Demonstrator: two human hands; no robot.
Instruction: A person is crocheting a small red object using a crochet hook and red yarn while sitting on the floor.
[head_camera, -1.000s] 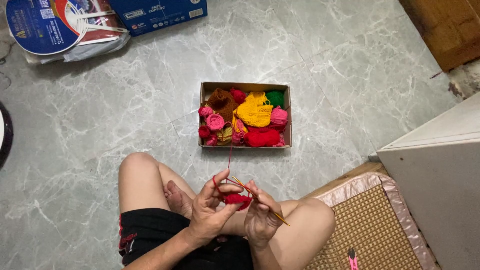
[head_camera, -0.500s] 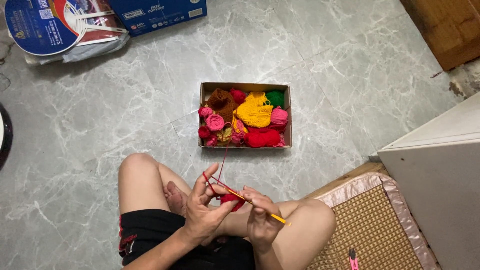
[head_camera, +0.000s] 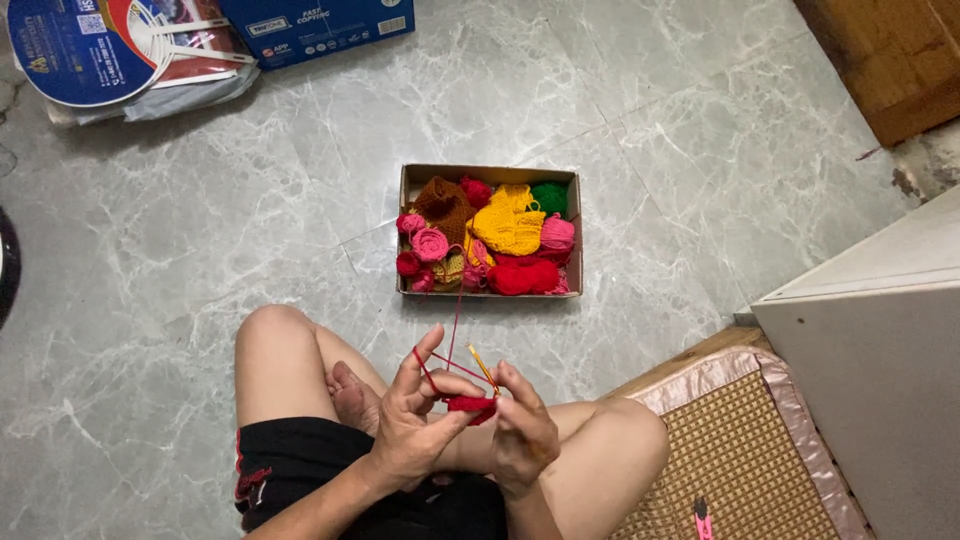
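Observation:
I sit cross-legged on the floor. My left hand (head_camera: 415, 420) pinches a small red crocheted piece (head_camera: 470, 405), and a red strand of yarn (head_camera: 455, 320) is looped over its raised forefinger. My right hand (head_camera: 522, 430) grips a thin yellow crochet hook (head_camera: 482, 366) whose tip points up and away from me, above the red piece. The strand runs from my hands forward to a cardboard box (head_camera: 490, 175) on the floor, filled with yarn balls and knitted bits in brown, red, yellow, green and pink.
A grey marble tile floor (head_camera: 200, 250) lies around me. A woven mat with pink trim (head_camera: 740, 450) is at my right, a pink tool (head_camera: 703, 520) on it. A white cabinet (head_camera: 880, 330) stands right. A blue carton (head_camera: 320, 25) and a round fan (head_camera: 90, 45) lie far left.
The crochet hook has swung from lying sideways, pointing right, to standing up over the red piece. My hands have drawn closer together.

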